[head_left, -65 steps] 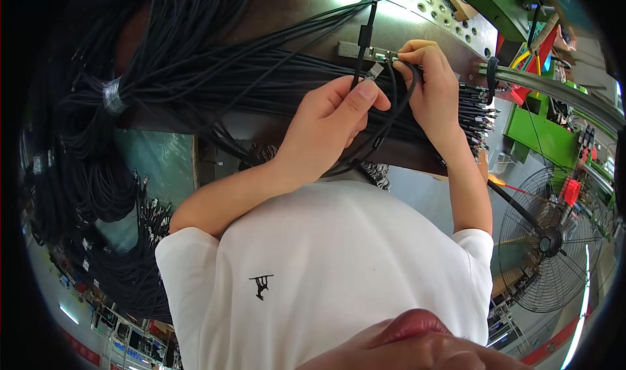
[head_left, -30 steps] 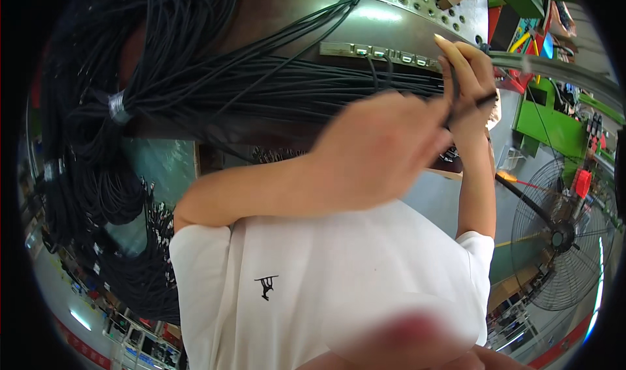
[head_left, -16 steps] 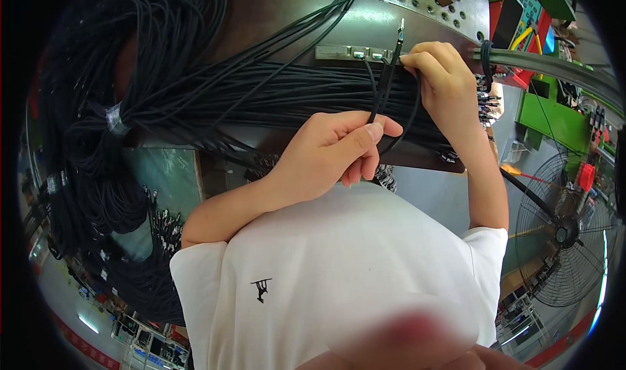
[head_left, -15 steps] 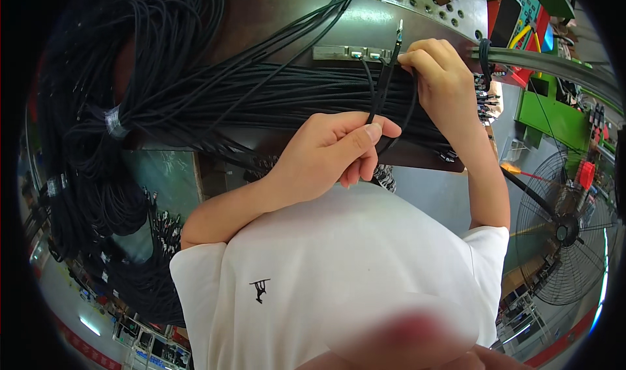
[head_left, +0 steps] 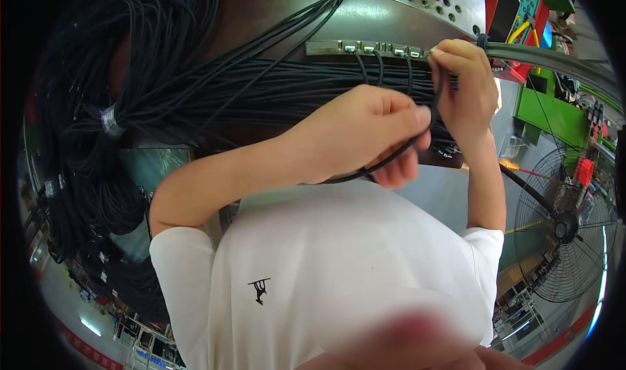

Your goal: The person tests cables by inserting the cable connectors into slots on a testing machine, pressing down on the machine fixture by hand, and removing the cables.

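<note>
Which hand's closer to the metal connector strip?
Right. The right hand has its fingertips at the right end of the metal connector strip; the left hand is farther off, between the strip and the person's body.

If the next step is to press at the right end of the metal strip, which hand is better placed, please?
Probably your right hand: it is at that end of the metal strip. Your left hand is lower, farther from the strip, along the black cable.
</note>
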`<state>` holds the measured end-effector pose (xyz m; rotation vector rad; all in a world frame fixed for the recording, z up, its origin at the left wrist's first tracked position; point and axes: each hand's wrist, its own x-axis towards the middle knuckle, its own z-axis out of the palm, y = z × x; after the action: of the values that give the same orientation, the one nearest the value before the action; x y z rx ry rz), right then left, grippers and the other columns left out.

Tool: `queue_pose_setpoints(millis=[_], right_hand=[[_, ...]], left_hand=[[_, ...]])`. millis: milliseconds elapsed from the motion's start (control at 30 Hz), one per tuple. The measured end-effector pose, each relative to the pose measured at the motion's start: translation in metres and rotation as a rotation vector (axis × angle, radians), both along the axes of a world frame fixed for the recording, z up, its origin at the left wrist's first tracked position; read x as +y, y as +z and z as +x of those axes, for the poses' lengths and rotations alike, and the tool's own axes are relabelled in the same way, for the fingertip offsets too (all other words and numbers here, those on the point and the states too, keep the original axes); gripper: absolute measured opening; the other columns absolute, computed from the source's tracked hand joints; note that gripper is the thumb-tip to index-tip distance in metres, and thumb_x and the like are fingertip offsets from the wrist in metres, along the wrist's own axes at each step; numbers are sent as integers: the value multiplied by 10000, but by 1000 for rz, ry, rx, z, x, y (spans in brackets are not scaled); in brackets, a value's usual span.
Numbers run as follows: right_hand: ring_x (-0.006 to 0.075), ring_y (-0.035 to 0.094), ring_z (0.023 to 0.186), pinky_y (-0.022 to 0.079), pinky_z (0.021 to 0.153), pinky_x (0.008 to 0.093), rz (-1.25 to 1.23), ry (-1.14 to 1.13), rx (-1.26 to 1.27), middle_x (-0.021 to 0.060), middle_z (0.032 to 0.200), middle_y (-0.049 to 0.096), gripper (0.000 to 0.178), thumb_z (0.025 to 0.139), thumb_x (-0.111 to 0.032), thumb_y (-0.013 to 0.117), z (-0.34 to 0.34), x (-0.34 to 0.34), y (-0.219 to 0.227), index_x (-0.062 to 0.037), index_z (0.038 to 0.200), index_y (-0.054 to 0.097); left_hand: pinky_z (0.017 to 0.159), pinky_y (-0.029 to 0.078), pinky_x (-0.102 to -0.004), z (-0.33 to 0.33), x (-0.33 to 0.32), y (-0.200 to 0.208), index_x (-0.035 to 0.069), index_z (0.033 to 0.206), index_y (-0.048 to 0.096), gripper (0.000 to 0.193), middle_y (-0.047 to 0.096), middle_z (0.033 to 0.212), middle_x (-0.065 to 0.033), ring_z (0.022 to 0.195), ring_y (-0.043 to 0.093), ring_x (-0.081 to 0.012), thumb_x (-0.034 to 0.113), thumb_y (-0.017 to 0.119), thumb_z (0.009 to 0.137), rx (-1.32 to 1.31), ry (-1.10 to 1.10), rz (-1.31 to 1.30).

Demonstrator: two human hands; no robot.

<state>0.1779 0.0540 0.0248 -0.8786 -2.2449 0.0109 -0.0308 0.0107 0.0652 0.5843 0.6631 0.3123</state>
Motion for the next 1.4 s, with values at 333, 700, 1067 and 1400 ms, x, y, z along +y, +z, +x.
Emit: queue_pose_setpoints(millis=[333,700,1067,1400], right_hand=[[297,601,855,502,713,373,-200,55,-138,111,898,611,271,653,124,622,13,9,-15,-2,886,566],[297,573,820,486,713,364,-279,47,-110,103,897,589,234,687,112,638,6,11,-15,-8,869,554],[174,535,828,451,717,317,-1064,-621,629,85,941,607,307,930,-338,604,-22,227,-18,-48,1028,628],[133,575,950,435,870,273,-802,-178,443,64,1033,643,410,941,-318,611,-36,128,-24,35,1148,599]], left_hand=[[718,498,-214,-68,47,-4,-6,1028,679,306,678,886,-46,796,611,-93,256,527,988,519,156,931],[640,537,-300,-6,171,-74,-8,1004,596,283,647,860,-116,745,635,-186,247,474,1010,11,470,177],[567,447,-259,-12,161,-79,-17,1094,561,345,561,783,-32,637,512,-127,286,406,1039,13,357,63],[598,475,-251,-20,65,0,-55,1160,576,482,612,783,-55,684,562,-115,370,388,1030,27,329,-38]])
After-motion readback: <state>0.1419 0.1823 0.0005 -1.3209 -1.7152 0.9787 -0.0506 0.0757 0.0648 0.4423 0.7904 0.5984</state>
